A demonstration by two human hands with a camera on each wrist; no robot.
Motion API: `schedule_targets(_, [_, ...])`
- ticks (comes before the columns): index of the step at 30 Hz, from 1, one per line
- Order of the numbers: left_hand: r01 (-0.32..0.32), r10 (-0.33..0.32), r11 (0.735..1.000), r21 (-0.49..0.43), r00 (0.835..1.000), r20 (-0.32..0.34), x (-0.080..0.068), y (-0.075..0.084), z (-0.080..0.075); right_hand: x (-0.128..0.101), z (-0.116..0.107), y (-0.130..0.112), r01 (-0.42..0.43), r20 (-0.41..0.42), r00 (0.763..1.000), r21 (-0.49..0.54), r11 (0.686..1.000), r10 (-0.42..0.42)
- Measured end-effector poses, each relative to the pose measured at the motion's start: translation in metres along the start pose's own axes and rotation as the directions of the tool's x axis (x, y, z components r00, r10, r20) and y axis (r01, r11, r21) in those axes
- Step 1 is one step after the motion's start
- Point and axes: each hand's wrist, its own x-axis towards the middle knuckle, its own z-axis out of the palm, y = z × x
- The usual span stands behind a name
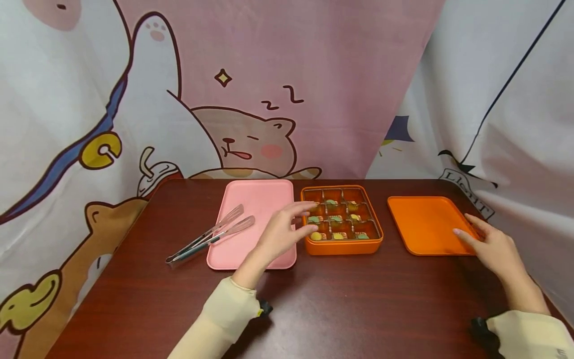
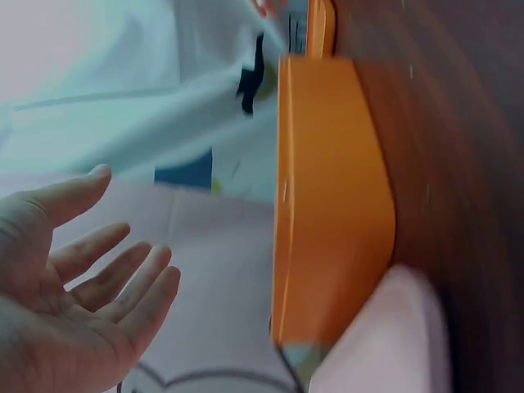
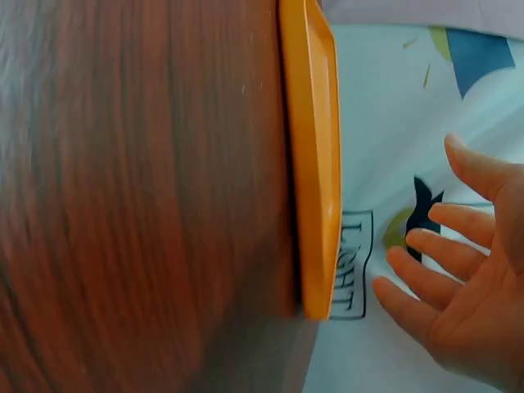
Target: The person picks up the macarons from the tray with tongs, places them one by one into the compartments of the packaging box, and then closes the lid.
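- Head view: we are seeing the left hand [image 1: 283, 230] hovering with fingers spread and relaxed, holding nothing, its fingertips reaching the 9 o'clock edge of the orange compartment box [image 1: 343, 220].
- The box is sitting mid-table, holding small green and yellow pieces [image 1: 336, 218] in its divided cells.
- The right hand [image 1: 490, 243] is lying open, fingers straight and apart, over the 4 o'clock corner of the orange tray [image 1: 428, 224]; we cannot tell whether it is touching.
- The pink tray [image 1: 255, 219] is lying at 9 o'clock of the box, just beside it.
- The tongs [image 1: 211, 233] are resting across the pink tray's 9 o'clock edge, handles out on the dark wooden table [image 1: 358, 299].
- Both wrist views are confirming loose, empty palms.
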Motion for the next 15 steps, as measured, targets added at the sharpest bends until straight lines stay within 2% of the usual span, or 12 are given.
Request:
schedule_targets(6, [-0.053, 0.054, 0.999, -0.008, 0.994, 0.095, 0.007, 0.022, 0.043, -0.007, -0.007, 0.021, -0.123, 0.008, 0.992, -0.001, 0.992, 0.123])
schedule_targets(10, [-0.048, 0.046, 0.999, 0.007, 0.983, 0.18, 0.01, 0.035, 0.072, -0.01, -0.009, 0.03, -0.192, 0.063, 0.979, -0.04, 0.981, 0.194])
schedule_targets(15, [-0.027, 0.014, 0.999, 0.045, 0.964, 0.266, 0.01, 0.042, 0.103, -0.011, -0.006, 0.038, -0.215, 0.127, 0.966, -0.076, 0.974, 0.223])
